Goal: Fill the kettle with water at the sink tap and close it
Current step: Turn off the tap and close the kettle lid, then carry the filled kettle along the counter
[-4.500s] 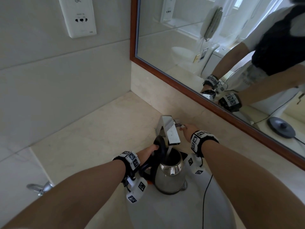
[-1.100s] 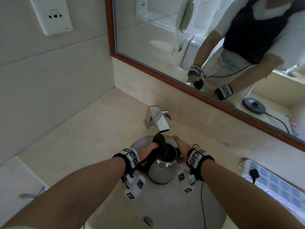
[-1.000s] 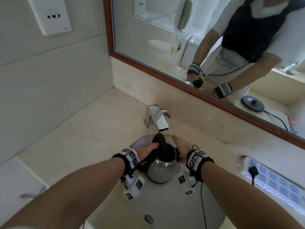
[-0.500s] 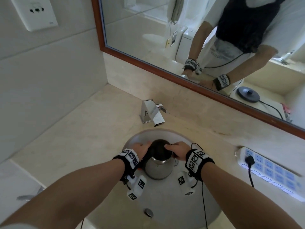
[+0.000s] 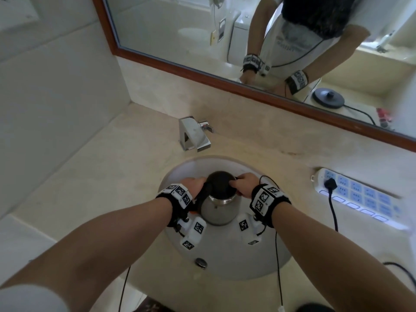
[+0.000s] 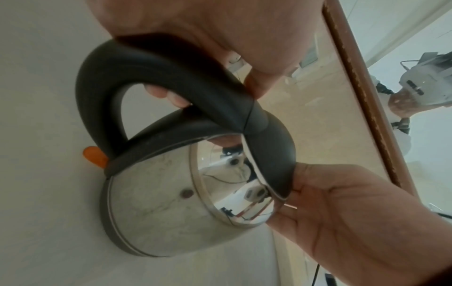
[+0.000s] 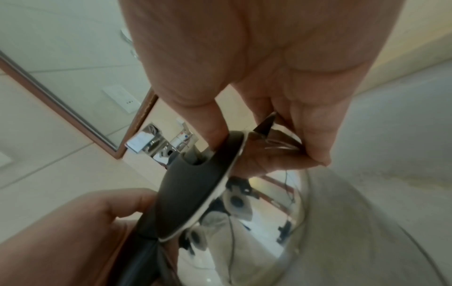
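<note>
The steel kettle (image 5: 220, 208) is gripped by its handle in the left hand (image 5: 195, 185); its lid (image 5: 221, 183) is pinched by the right hand (image 5: 245, 185) at 3 o'clock.

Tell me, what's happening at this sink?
A person is closing a steel kettle held in the sink basin. The left hand grips the black handle, and the right hand presses the lid down at its edge. No water runs from the tap.

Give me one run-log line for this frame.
left hand: grips kettle handle | right hand: pinches lid down at spout | kettle: in sink | tap: off
</note>
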Motion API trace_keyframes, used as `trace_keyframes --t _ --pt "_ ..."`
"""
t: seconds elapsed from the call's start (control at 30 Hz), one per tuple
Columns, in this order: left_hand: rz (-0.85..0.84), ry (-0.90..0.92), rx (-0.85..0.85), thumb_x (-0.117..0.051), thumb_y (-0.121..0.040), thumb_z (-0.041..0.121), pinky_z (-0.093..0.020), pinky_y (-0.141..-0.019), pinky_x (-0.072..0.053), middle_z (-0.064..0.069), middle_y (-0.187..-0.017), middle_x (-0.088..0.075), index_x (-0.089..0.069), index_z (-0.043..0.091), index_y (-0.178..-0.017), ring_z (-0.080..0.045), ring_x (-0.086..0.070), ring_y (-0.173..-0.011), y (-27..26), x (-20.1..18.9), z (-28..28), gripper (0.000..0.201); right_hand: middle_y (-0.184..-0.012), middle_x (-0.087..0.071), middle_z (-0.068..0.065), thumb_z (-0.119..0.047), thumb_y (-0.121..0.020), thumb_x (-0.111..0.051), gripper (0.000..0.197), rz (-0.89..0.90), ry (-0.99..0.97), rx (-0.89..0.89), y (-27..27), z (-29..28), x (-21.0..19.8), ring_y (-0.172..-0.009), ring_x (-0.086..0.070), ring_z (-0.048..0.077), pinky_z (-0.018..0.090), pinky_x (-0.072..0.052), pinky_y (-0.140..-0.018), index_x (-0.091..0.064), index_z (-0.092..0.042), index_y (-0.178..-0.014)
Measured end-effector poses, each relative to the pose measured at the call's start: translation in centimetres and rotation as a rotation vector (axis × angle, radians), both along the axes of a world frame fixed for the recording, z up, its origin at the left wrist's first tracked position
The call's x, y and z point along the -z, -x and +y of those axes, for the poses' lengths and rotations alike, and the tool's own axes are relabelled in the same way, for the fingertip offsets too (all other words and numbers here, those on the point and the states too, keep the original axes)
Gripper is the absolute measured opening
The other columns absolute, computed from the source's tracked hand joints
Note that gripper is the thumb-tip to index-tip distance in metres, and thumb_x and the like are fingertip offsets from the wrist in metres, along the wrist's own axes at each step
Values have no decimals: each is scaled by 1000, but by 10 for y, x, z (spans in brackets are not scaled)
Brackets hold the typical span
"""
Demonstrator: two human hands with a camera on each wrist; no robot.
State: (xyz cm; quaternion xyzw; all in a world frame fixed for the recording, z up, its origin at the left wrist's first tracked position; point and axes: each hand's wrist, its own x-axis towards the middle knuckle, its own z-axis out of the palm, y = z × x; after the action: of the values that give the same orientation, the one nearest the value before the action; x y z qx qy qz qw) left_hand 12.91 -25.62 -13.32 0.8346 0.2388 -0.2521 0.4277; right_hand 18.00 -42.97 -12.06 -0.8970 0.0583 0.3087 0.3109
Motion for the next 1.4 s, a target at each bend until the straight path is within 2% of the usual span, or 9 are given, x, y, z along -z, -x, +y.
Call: trace_keyframes --t 0.1,0.2,0.27,0.4,0.57,0.77,1.03,1.23,1.4 --pt "-19 -43 78 -36 -102 26 -37 -101 -41 -22 -128 -57 -50 5 -128 -35 -55 -117 5 -11 -6 37 -69 -62 7 -31 -84 -60 29 -14 -13 13 9 -4 -17 -68 -58 24 31 -50 -64 -71 -5 -87" --pt "-29 -88 111 -34 -101 28 -37 -94 -41 -24 -115 -59 -57 9 -93 -33 -55 -108 11 -24 -10 31 -75 -63 8 -34 -84 -58 34 -46 -18 42 21 -12 -34 -68 -56 23 26 -43 -61 -72 -3 -89" --pt "-52 -85 66 -33 -99 34 -32 -82 -36 -20 -98 -55 -53 10 -79 -28 -52 -93 11 -35 -11 38 -71 -63 8 -36 -81 -58 31 -61 -41 106 32 -17 -40 -68 -56 23 29 -43 -65 -69 -7 -76" --pt "-87 -113 141 -32 -96 40 -33 -87 -37 -17 -104 -58 -59 13 -104 -25 -48 -88 20 -55 -8 39 -59 -65 7 -41 -75 -62 34 -89 -61 232 57 -18 -52 -65 -62 26 34 -54 -70 -62 -12 -56" --pt "-104 -72 141 -37 -96 36 -28 -80 -34 -10 -93 -52 -49 19 -94 -24 -47 -85 48 -74 -2 21 -64 -74 13 -56 -44 -64 47 -117 -65 271 68 -16 -55 -72 -74 33 52 -59 -78 -67 -10 -56" --pt "-54 -6 137 -35 -93 39 -34 -84 -39 -12 -93 -57 -52 19 -91 -26 -52 -83 72 -81 5 26 -82 -74 15 -39 -76 -66 39 -130 -92 328 114 0 -85 -77 -70 29 38 -57 -78 -72 -1 -85" --pt "-34 39 59 -42 -84 46 -40 -93 -46 -17 -92 -66 -59 12 -68 -31 -61 -88 72 -70 6 40 -59 -65 8 -33 -81 -63 32 -95 -151 407 118 2 -61 -66 -62 27 42 -56 -84 -65 -8 -60" --pt "-8 34 97 -42 -83 45 -36 -79 -45 -14 -82 -63 -56 13 -67 -29 -59 -79 70 -80 -1 38 -57 -61 11 -26 -79 -68 29 -63 -228 496 112 -8 -58 -66 -61 29 45 -57 -81 -65 -4 -61" --pt "-83 63 227 -37 -92 41 -36 -86 -41 -18 -96 -60 -55 12 -80 -32 -59 -97 77 -124 -25 37 -58 -60 11 -27 -75 -70 26 -109 -274 589 139 -37 -91 -67 -60 28 45 -57 -82 -65 -4 -64"
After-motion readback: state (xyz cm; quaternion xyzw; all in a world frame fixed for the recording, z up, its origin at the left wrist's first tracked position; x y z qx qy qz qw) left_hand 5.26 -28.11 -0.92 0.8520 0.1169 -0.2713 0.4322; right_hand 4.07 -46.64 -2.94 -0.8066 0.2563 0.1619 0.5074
